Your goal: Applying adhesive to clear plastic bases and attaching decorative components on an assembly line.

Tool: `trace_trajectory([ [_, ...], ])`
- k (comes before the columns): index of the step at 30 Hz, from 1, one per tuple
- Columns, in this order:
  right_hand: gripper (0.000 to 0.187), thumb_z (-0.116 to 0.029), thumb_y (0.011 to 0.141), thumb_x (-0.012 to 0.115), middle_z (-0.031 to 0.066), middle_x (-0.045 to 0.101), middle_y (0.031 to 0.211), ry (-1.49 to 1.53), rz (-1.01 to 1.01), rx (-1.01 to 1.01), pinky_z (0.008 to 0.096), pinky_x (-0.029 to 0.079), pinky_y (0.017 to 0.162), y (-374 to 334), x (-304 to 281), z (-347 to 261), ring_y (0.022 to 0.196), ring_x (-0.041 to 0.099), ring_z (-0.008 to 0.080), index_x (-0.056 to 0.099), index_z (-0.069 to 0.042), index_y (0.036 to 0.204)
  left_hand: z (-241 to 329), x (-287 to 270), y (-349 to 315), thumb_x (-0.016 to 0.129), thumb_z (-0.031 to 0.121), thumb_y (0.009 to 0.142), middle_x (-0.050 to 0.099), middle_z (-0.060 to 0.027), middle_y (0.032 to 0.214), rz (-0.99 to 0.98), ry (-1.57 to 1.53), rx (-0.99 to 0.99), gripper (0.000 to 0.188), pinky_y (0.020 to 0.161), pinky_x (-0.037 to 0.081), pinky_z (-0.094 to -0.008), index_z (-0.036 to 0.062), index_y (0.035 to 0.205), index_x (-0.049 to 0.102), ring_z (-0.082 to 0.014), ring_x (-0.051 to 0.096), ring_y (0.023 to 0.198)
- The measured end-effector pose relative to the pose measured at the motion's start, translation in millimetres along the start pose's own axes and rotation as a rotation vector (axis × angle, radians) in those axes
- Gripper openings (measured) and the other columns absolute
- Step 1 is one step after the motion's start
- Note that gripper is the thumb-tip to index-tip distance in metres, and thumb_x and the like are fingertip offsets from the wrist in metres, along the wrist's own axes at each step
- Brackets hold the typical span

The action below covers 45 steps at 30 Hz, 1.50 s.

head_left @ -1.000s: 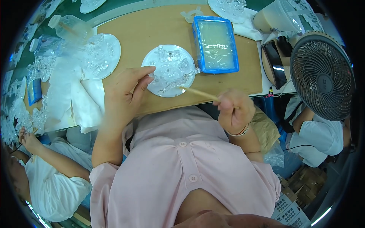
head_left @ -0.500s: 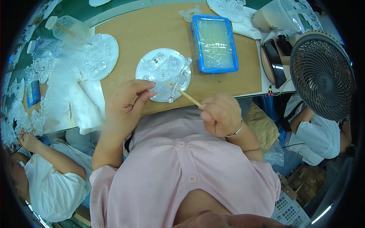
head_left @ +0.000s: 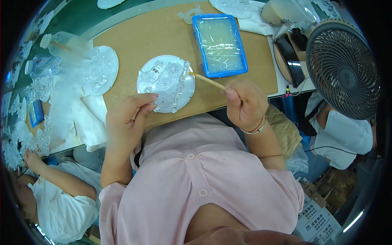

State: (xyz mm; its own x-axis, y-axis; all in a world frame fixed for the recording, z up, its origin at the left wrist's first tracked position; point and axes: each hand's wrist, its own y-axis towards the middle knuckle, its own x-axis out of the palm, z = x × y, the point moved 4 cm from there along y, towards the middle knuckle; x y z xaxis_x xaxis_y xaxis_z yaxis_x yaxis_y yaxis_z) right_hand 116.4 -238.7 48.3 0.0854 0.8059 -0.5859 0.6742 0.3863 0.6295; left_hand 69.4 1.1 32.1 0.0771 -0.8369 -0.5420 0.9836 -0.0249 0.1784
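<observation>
The wooden stick point(head_left: 209, 81) is gripped by the right hand point(head_left: 247, 105); its tip is held ahead and left of that grip, beside the clear rod point(head_left: 179, 87) on the white plate point(head_left: 189, 90); at the left hand point(head_left: 127, 119), thumb and forefinger are nearly closed, anything pinched untellable; stick work seems in hand; a steadily guided tip is presumably called for.

Dark printed characters point(head_left: 312, 213) in rows on white carton point(head_left: 319, 222) near 4 o'clock, plus fan hub point(head_left: 348, 77) mark between 2 and 3 o'clock, too small to read.
</observation>
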Motion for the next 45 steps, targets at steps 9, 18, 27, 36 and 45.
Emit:
trace_trajectory([
  [9,0.004,-0.003,0.088,0.057,0.0088,0.061,0.068,0.003,-0.072,-0.076,0.0285,0.046,0.052,2.7,-8.4,-7.0,0.058,0.060,0.0219,0.054,-0.002,0.085,-2.0,1.8,-0.7,0.070,0.003,0.078,0.070,-0.0067,0.091,0.002,-0.004,-0.064,0.014,0.074,0.051,-0.0295,0.0052,0.092,0.067,-0.0207,0.066,0.083],
  [18,0.007,-0.006,0.090,0.054,0.0073,0.058,0.062,0.059,-0.081,-0.078,0.0294,0.044,0.048,-7.2,-10.2,-17.4,0.053,0.059,0.0226,0.053,-0.004,0.083,6.5,17.2,1.3,0.069,-0.004,0.078,0.069,-0.0087,0.090,0.060,0.033,0.116,0.016,0.072,0.051,-0.0262,0.0007,0.093,0.065,-0.0166,0.066,0.081],
  [27,0.004,-0.007,0.090,0.054,0.0087,0.060,0.066,0.064,-0.135,-0.111,0.0305,0.044,0.047,-9.7,-2.7,-22.2,0.053,0.058,0.0226,0.052,-0.004,0.090,12.2,22.0,7.6,0.072,0.001,0.075,0.068,-0.0077,0.082,0.098,0.054,0.228,0.013,0.060,0.051,-0.0302,0.0040,0.084,0.064,-0.0231,0.065,0.070],
  [36,0.008,-0.011,0.090,0.056,0.0084,0.061,0.067,0.217,-0.212,-0.108,0.0307,0.043,0.047,-9.4,8.6,-32.9,0.051,0.056,0.0231,0.051,-0.005,0.089,14.4,19.8,11.9,0.070,0.003,0.076,0.067,-0.0076,0.082,0.039,0.050,0.146,0.011,0.060,0.050,-0.0318,0.0046,0.085,0.065,-0.0236,0.065,0.072],
  [45,0.011,-0.008,0.090,0.051,0.0084,0.059,0.065,0.023,0.032,0.150,0.0313,0.044,0.049,-4.5,-38.9,-13.1,0.052,0.057,0.0246,0.054,-0.004,0.079,27.1,6.2,23.2,0.069,0.000,0.075,0.067,-0.0088,0.081,0.029,0.092,0.174,0.012,0.062,0.051,-0.0328,0.0047,0.086,0.068,-0.0251,0.065,0.072],
])
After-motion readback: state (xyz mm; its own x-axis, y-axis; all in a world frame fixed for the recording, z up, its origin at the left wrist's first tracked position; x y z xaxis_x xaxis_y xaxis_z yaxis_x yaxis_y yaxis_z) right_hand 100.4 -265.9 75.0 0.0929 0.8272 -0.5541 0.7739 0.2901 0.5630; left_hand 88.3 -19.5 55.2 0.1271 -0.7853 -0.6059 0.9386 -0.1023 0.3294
